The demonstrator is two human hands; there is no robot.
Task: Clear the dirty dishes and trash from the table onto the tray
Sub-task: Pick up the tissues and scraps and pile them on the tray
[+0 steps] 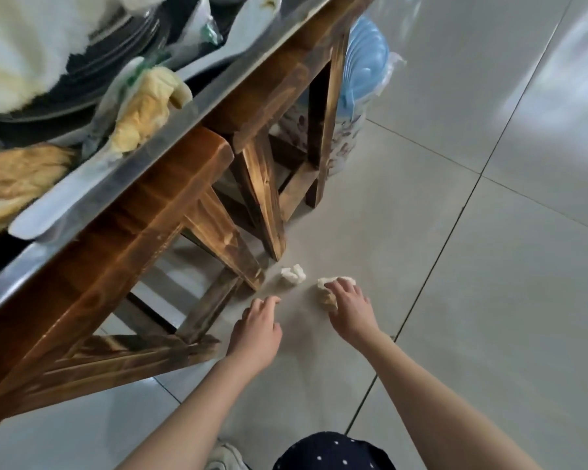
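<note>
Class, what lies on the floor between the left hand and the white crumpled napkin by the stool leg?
Only bare floor tile, in the head view, between the left hand and the white napkin. The right hand grips the stained napkin.

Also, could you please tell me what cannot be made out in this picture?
Head view:
The stained tissue lies mostly under the right hand; grip unclear.
The dishes on the tray are motion-blurred and cut off by the top and left edges.
The blue bin is partly hidden behind the wooden legs.
</note>
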